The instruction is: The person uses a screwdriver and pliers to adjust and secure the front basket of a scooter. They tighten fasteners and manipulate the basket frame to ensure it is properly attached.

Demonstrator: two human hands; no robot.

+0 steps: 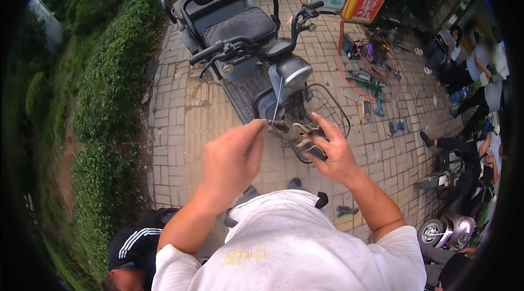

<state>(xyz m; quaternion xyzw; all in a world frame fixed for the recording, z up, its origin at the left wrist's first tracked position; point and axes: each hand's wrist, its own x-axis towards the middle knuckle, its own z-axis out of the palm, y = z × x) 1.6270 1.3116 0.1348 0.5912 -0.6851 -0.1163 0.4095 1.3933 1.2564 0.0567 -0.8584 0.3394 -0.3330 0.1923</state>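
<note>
In front of my chest I hold up a small worn part made of curved, brownish metal pieces. My right hand grips it with the fingers spread around its curved edges. My left hand is closed, thumb and forefinger pinched at the part's left side; what lies between those fingertips is too small to make out. Just beyond both hands stands a grey electric tricycle, its round headlamp and handlebar facing me. The hands partly cover its front end.
Tools lie on the brick paving at right, among them a green power tool inside a looped orange hose. A glove lies near my feet. A hedge borders the left. People and parked scooters line the right; someone crouches lower left.
</note>
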